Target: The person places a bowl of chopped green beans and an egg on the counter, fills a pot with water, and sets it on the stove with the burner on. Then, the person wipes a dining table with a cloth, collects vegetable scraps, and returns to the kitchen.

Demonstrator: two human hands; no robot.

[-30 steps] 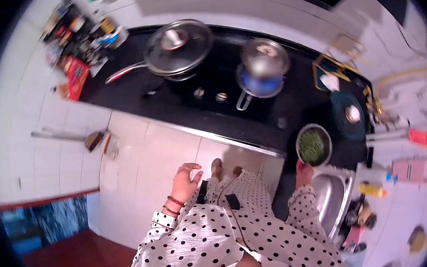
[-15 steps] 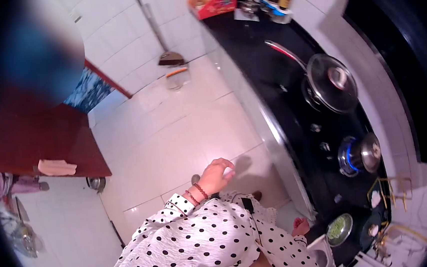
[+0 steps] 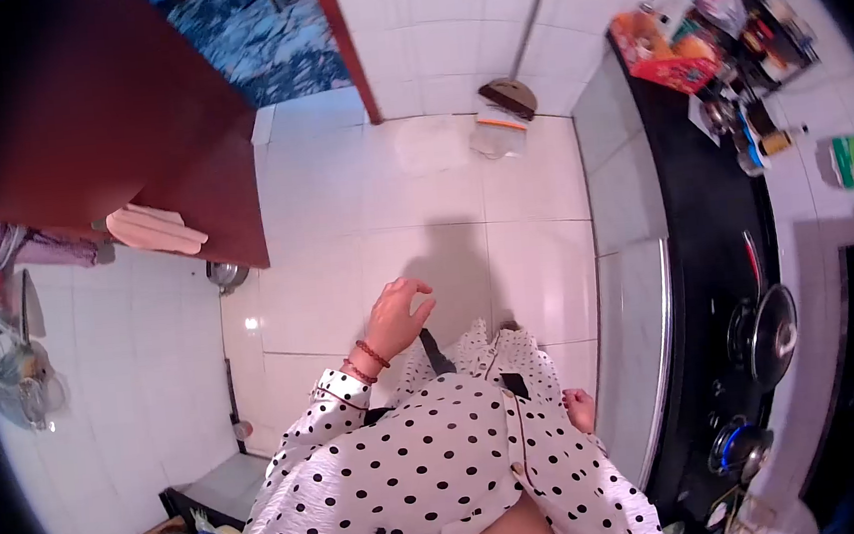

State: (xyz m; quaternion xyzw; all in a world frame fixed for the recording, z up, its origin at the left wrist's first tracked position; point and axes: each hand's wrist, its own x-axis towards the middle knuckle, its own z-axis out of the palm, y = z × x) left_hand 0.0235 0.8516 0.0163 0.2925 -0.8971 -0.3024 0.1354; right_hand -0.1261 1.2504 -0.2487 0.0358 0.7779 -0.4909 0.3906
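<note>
My left hand [image 3: 399, 314] hangs over the tiled floor in front of my body, fingers loosely curved and the thumb apart. Nothing shows between them. Red bead bracelets [image 3: 366, 357] circle that wrist, below the cuff of a dotted white sleeve. My right hand [image 3: 580, 411] is low at my other side, close to the cabinet front [image 3: 629, 351]. Its fingers look curled in, and the inside of the hand is hidden. Neither hand touches any kitchen item.
On the right, a black counter [image 3: 688, 206] bears a lidded pan [image 3: 773, 335], a lit burner [image 3: 730, 449] and a red box [image 3: 667, 62]. A dustpan [image 3: 500, 138] and broom [image 3: 509, 98] stand by the back wall. At left, a dark red door [image 3: 176, 136] carries a pink cloth [image 3: 155, 228].
The view has swung left towards the doorway, so the counter and stove appear farther right. The small white patch seen at my left fingers no longer shows, and the fingers are more spread.
</note>
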